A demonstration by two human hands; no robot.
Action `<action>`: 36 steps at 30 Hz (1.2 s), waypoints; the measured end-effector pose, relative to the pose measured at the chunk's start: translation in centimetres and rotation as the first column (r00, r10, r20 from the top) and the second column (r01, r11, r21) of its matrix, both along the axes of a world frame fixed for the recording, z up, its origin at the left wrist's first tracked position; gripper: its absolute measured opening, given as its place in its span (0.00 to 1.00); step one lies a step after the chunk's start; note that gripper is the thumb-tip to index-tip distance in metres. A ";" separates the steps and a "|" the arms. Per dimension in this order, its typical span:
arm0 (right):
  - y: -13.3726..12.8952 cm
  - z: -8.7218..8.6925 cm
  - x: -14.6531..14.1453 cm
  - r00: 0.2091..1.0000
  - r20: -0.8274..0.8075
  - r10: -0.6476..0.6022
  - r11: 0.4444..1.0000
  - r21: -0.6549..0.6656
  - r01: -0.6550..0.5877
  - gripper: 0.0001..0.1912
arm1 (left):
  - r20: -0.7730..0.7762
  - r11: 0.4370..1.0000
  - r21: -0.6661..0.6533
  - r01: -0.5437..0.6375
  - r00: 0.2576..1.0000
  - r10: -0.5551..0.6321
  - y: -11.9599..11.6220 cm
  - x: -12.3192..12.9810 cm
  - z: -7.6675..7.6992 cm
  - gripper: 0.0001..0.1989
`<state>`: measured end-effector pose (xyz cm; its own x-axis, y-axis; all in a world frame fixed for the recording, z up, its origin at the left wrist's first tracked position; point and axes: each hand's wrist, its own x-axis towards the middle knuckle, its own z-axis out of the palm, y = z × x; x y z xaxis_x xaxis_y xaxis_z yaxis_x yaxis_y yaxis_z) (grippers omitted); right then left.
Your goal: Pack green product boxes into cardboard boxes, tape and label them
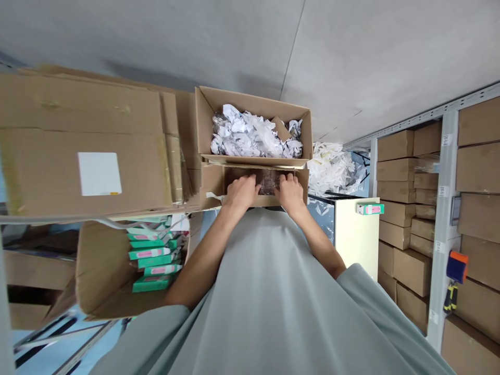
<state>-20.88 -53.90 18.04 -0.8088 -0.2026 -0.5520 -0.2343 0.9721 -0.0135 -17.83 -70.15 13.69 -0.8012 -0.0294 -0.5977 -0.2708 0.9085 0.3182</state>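
A narrow open cardboard box (213, 179) lies right in front of my body. Inside it is a bundle of clear, crinkled plastic wrap (268, 183); whether it encloses something I cannot tell. My left hand (241, 192) reaches in from the left, its fingers curled and closed against the plastic's left side. On the other side my right hand (291, 194) is bent over the plastic's right end, thumb toward the middle. The fingertips of both hands are partly hidden in the box.
Behind stands a larger open box (253, 160) of crumpled paper (250, 133). Flattened cartons (128, 174) lie left. A carton (105, 271) below holds several green boxes (150, 253). At right are shredded paper (330, 164), a small green box (370, 209) on a panel, and shelves of cartons (412, 265).
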 end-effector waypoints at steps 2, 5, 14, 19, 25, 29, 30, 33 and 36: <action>0.1 0.4 -0.1 1.000 0.011 0.000 1.000 -0.007 0.001 0.18 | -0.003 1.000 -0.007 0.030 1.000 -0.030 -0.1 -0.1 0.1 0.21; 0.2 1.5 -0.3 1.000 -0.004 0.027 0.999 -0.046 -0.028 0.18 | -0.036 0.997 0.040 0.062 0.997 -0.061 -0.5 0.5 0.3 0.21; -0.3 5.4 -2.1 0.995 0.043 0.090 0.984 -0.156 -0.083 0.17 | -0.137 0.993 0.116 -0.030 0.990 0.046 -1.0 3.1 0.6 0.23; -2.9 4.6 -9.8 0.990 -0.079 0.120 0.968 -0.212 -0.134 0.22 | 0.037 0.995 0.091 -0.032 0.999 0.029 -0.8 2.3 0.6 0.27; -8.1 -1.9 -19.1 0.950 0.103 0.296 0.955 -0.013 -0.296 0.39 | 0.017 0.993 0.046 -0.110 0.994 0.109 -0.9 1.9 1.1 0.25; -7.0 -1.0 -19.4 0.954 -0.027 0.298 0.954 -0.036 -0.299 0.27 | -0.015 0.991 0.087 -0.097 0.995 0.098 -1.2 3.3 0.4 0.23; -6.1 0.0 -18.7 0.955 -0.078 0.285 0.955 -0.061 -0.290 0.27 | -0.036 0.990 0.108 -0.093 0.995 0.098 -1.3 3.7 0.1 0.22; -2.7 4.0 -15.2 0.955 -0.202 0.216 0.958 -0.143 -0.247 0.29 | -0.084 0.980 0.184 -0.081 0.992 0.097 -1.4 4.3 -0.3 0.23; 0.5 7.4 -10.2 0.958 -0.212 0.194 0.944 -0.227 -0.241 0.29 | -0.108 0.969 0.245 -0.044 0.992 0.072 -1.8 4.9 -0.1 0.23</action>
<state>-31.03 -53.41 25.41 -0.8123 -0.4958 -0.3071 -0.4607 0.8684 -0.1834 -12.90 -71.91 13.61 -0.8663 0.0561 -0.4964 -0.2691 0.7848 0.5582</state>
